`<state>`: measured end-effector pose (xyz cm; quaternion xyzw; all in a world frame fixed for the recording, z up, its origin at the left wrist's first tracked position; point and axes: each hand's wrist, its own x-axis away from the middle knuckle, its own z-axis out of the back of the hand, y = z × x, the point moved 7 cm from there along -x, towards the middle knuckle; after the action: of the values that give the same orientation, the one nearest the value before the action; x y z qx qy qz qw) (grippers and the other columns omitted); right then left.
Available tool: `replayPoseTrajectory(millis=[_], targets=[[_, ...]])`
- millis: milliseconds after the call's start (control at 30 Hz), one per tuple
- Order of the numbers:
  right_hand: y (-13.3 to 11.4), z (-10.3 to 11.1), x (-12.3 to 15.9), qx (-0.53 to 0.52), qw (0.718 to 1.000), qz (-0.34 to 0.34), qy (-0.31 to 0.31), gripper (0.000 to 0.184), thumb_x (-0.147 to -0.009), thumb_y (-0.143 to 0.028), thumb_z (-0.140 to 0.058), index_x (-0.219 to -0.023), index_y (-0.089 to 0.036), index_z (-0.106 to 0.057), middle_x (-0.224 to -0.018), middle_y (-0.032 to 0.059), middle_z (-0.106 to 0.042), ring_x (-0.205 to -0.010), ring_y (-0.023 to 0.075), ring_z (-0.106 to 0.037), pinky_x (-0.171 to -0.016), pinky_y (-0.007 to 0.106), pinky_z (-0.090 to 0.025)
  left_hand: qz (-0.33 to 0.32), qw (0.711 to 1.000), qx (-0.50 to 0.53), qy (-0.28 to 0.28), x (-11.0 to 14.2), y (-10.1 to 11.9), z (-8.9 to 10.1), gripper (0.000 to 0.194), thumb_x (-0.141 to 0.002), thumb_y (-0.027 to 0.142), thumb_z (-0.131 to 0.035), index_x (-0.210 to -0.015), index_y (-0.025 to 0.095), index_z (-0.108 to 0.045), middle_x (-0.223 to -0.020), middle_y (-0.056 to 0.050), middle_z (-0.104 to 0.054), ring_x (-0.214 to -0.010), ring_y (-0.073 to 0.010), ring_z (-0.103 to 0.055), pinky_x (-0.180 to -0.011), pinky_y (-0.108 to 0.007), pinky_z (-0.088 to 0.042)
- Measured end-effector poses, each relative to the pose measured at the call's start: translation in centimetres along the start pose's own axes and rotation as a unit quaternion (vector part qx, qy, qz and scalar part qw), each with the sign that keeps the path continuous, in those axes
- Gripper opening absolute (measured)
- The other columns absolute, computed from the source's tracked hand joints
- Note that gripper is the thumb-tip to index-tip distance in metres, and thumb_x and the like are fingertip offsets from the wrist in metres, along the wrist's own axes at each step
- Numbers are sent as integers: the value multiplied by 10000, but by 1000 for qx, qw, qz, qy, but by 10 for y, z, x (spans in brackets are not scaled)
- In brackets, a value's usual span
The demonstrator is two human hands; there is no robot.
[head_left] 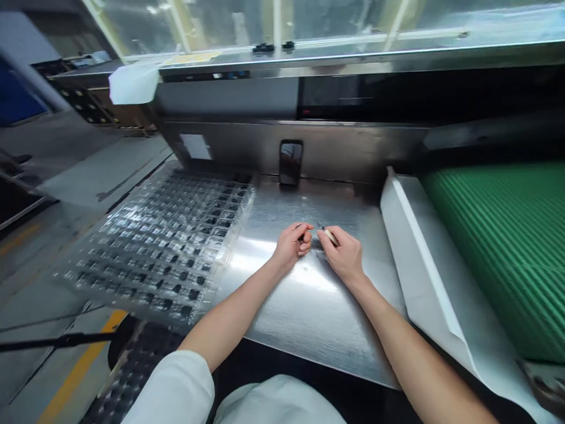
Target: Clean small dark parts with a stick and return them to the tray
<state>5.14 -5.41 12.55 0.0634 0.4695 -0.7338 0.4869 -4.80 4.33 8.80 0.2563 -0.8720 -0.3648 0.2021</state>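
Both hands rest close together on a brushed steel work surface point(309, 300). My left hand point(292, 244) is curled, its fingertips pinching a small dark part that I cannot name. My right hand point(342, 253) is closed round a thin pale tool point(330, 236) with a fine metal tip pointing left toward the left hand's fingers. A clear plastic blister tray point(163, 247) holding several rows of small dark components lies to the left of my left hand, overhanging the table's edge.
A green ribbed conveyor belt point(503, 247) runs on the right behind a white paper guard point(419, 259). A steel back wall with a small dark rectangular window point(290, 162) stands behind the hands. More trays sit below the table at lower left point(128, 377).
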Motion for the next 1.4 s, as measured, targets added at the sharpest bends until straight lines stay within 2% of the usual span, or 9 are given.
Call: replayPoseTrajectory(millis=[300,433,633,767,867,1033,1133,1267,1400], targets=[[8,-2,-3,48,998,-37,-22,606,-923,-755,-479,-815,-190,-670,-643,41,-596,-582,190,-537,-622,297,-385,26,1000,5,-9,-1,-2,-3,471,-904,629,-637,-800,189,-505,-548,78,-391,-369,-44,-264,-388,-180,-117],[10,0,-3,65,997,-36,-15,646,-912,-776,-458,-841,-182,-700,-697,75,-648,-612,216,-579,-633,311,-406,45,998,-21,-29,8,0,-9,460,-862,600,-684,-765,184,-514,-544,80,-387,-387,-42,-265,-406,-181,-113],[19,1,-4,76,995,-57,-7,614,-873,-755,-507,-901,-184,-732,-686,85,-654,-632,253,-602,-615,329,-412,-1,998,-66,5,15,7,-9,464,-799,578,-764,-737,162,-567,-577,58,-451,-450,-54,-312,-446,-211,-168],[16,0,-3,70,996,-60,-14,606,-874,-755,-488,-885,-197,-725,-705,86,-661,-650,263,-604,-640,343,-414,-78,984,-162,-5,43,30,-15,428,-855,564,-717,-758,164,-601,-616,42,-485,-538,-84,-379,-525,-238,-280],[13,0,-3,62,995,-70,-15,611,-867,-768,-481,-861,-204,-716,-668,68,-634,-626,249,-589,-647,343,-414,-188,921,-342,-4,82,69,-13,317,-938,478,-640,-820,184,-657,-746,2,-601,-692,-127,-511,-667,-261,-381],[12,-3,-4,59,995,-74,-22,668,-857,-819,-431,-811,-210,-701,-628,58,-595,-607,241,-581,-616,331,-390,-280,752,-593,76,131,146,27,268,-993,353,-529,-790,218,-642,-838,-40,-675,-766,-190,-596,-711,-294,-411],[13,-6,-4,72,995,-67,-23,685,-864,-831,-409,-805,-216,-706,-672,81,-638,-620,245,-582,-601,327,-368,-237,673,-684,150,138,182,72,232,-975,312,-532,-789,222,-637,-872,-47,-662,-756,-201,-594,-682,-302,-393],[15,-10,-4,73,995,-63,-40,688,-861,-833,-416,-816,-212,-711,-692,86,-656,-635,245,-590,-602,316,-361,-97,585,-778,205,137,205,128,176,-963,259,-491,-879,204,-636,-997,-70,-621,-763,-198,-560,-702,-313,-387],[13,-8,-4,71,995,-62,-37,707,-862,-846,-410,-809,-209,-712,-679,86,-650,-636,249,-593,-598,313,-362,-59,576,-792,191,135,210,147,121,-909,258,-582,-988,198,-650,-1107,-81,-604,-790,-200,-568,-706,-310,-393]])
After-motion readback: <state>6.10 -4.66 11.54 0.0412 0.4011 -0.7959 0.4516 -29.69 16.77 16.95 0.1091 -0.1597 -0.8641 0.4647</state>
